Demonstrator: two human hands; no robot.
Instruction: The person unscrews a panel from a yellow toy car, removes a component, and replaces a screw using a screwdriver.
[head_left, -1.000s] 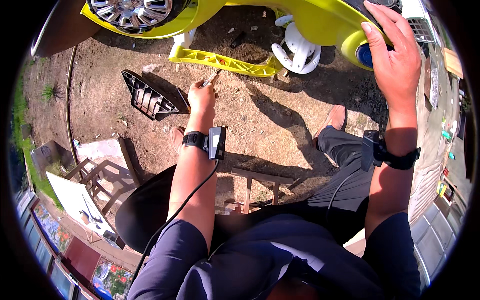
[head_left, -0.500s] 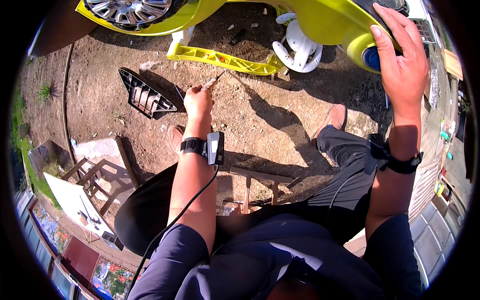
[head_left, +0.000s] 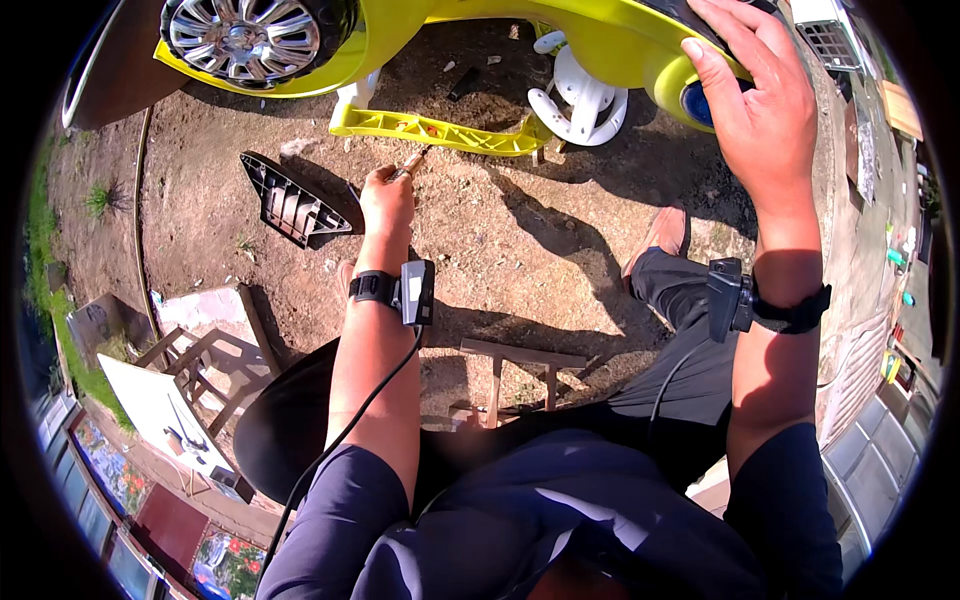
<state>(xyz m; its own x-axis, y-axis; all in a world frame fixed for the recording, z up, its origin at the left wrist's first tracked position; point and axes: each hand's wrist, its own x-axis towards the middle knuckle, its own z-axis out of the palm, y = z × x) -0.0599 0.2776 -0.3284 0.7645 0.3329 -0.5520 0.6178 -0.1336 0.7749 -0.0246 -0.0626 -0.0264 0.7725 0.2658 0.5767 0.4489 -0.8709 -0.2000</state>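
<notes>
The yellow-green plastic body of a ride-on toy car (head_left: 600,45) spans the top of the view, with a chrome-spoked wheel (head_left: 243,40) at its left. My right hand (head_left: 765,120) grips its right end, fingers over the dark upper edge and thumb beside a round blue part (head_left: 697,104). Closed around a slim screwdriver (head_left: 413,161), my left hand (head_left: 387,205) points it at a ribbed yellow plastic bar (head_left: 440,133) under the body. The tip is too small to tell whether it touches. Next to the bar lies a white steering-wheel-shaped part (head_left: 583,98).
A black ribbed plastic piece (head_left: 292,200) lies on the dirt left of my left hand. A small wooden stool frame (head_left: 522,357) stands between my legs. At lower left, a white board (head_left: 165,415) leans by a wooden frame (head_left: 190,345). Cables run from both wrist devices.
My right hand has shifted left together with the toy car's right end. The left hand's screwdriver has come closer to the yellow bar. The view has also shifted slightly.
</notes>
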